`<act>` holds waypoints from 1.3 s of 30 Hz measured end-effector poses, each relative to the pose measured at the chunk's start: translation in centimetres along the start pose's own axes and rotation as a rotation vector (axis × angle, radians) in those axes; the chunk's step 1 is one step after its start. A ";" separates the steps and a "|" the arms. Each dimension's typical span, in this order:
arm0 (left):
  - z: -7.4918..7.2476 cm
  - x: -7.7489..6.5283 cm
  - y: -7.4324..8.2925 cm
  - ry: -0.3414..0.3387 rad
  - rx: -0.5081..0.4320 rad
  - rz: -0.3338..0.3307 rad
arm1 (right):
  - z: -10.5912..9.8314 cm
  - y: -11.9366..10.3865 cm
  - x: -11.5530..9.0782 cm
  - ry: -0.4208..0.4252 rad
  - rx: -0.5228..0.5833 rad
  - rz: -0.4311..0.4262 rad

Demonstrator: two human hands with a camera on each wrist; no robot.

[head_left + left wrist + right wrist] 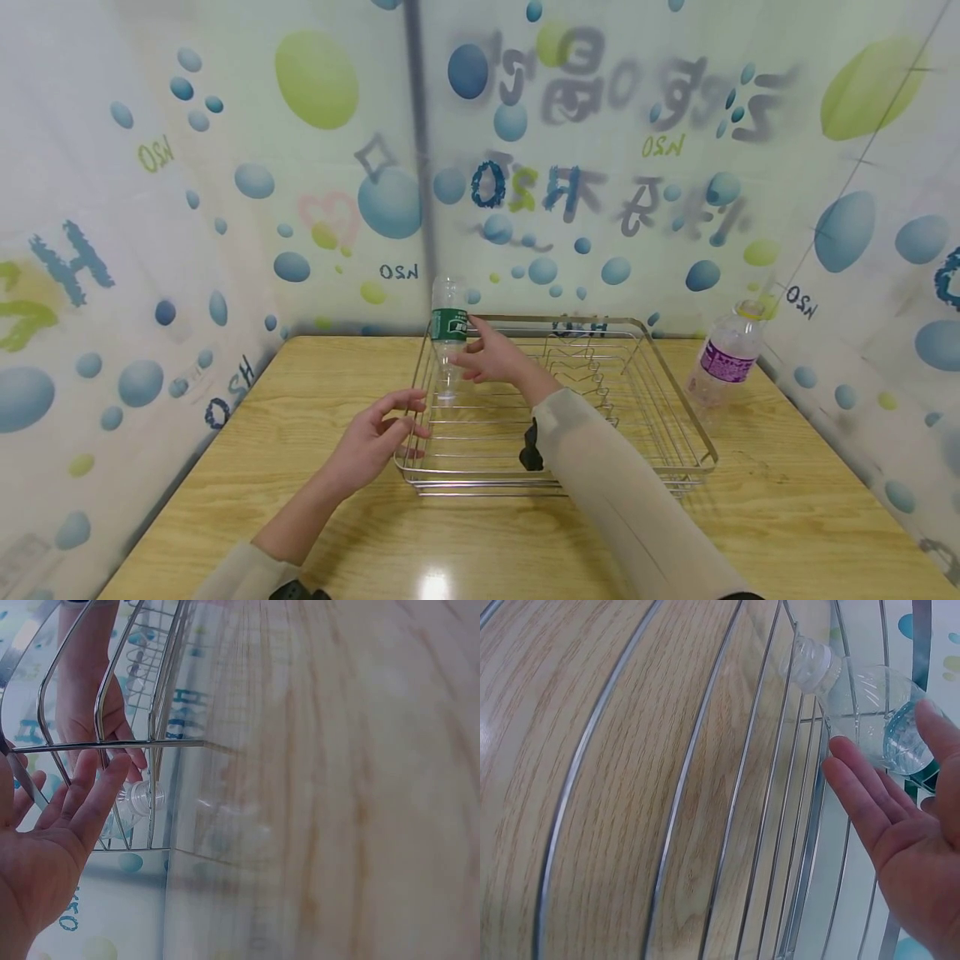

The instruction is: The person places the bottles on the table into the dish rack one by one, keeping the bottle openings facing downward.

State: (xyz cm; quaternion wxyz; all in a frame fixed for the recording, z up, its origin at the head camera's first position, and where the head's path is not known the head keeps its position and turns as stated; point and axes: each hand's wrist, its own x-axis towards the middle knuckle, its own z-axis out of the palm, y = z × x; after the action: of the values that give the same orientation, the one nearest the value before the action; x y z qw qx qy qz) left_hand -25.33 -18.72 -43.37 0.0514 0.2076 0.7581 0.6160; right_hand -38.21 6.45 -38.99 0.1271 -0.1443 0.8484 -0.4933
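Note:
A clear plastic bottle with a green label stands neck down at the back left of a wire dish rack. Its bare neck rests near the rack's wires in the right wrist view. My right hand is beside the bottle, fingers mostly straight and spread, the index finger close to the label; whether it touches is unclear. At the rack's left side, my left hand has loosely extended fingers against or just beside the side wires, with nothing gripped.
A second clear bottle with a purple label and yellow neck ring stands upright right of the rack. Wavy wire dividers run along the rack. The wooden table meets a patterned curtain at the back and sides.

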 end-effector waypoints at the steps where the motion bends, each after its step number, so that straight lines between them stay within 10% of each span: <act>1: 0.0 0.0 0.0 0.001 -0.001 0.000 | 0.0 0.0 0.0 -0.003 -0.002 0.001; 14: 0.0 0.1 0.2 0.005 0.008 0.017 | -0.9 -0.5 -0.4 0.116 -0.004 -0.009; 23: 0.0 0.2 0.4 0.008 0.001 0.017 | -3.3 -3.2 -1.5 0.289 0.189 -0.094; 39: 0.1 0.1 -0.1 0.005 -0.019 0.013 | -8.0 -6.1 -9.7 0.223 0.176 -0.302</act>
State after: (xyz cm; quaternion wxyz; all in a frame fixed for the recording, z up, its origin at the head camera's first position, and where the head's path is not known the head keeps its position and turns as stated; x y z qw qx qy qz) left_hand -25.43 -18.56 -43.48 0.0474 0.2105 0.7511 0.6239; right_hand -31.33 13.62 -29.11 -0.0310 -0.2025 0.7797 -0.5917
